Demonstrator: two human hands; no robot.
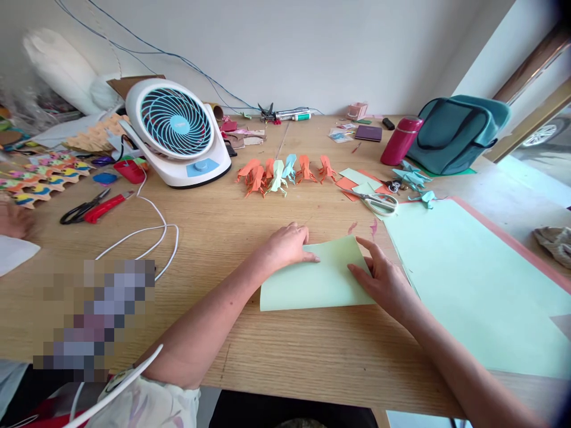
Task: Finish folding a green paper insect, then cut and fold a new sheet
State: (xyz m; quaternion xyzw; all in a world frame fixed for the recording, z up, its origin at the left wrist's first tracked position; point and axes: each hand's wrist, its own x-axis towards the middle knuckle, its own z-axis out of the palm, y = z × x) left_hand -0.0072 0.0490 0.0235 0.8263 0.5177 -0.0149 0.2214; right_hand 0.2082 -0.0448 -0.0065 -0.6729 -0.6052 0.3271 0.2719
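Observation:
A sheet of pale green paper (319,288), folded over with its bend toward me, lies on the wooden table in front of me. My left hand (289,245) holds its far left part, thumb on top and fingers curled at the far edge. At the right end, my right hand (379,274) grips the paper's edge between thumb and fingers. Larger pale green sheets (464,285) are spread just right of my right hand. Beyond the folded paper stands a group of orange, green and blue folded paper figures (277,177).
White-handled scissors (381,204) lie near paper scraps (360,178). A fan (178,128) stands at back left; its white cable (165,223) loops over the table near black scissors (80,211) and a red cutter (107,207). Back right are a bottle (401,141) and a teal bag (455,137). Another person's hand (15,220) is far left.

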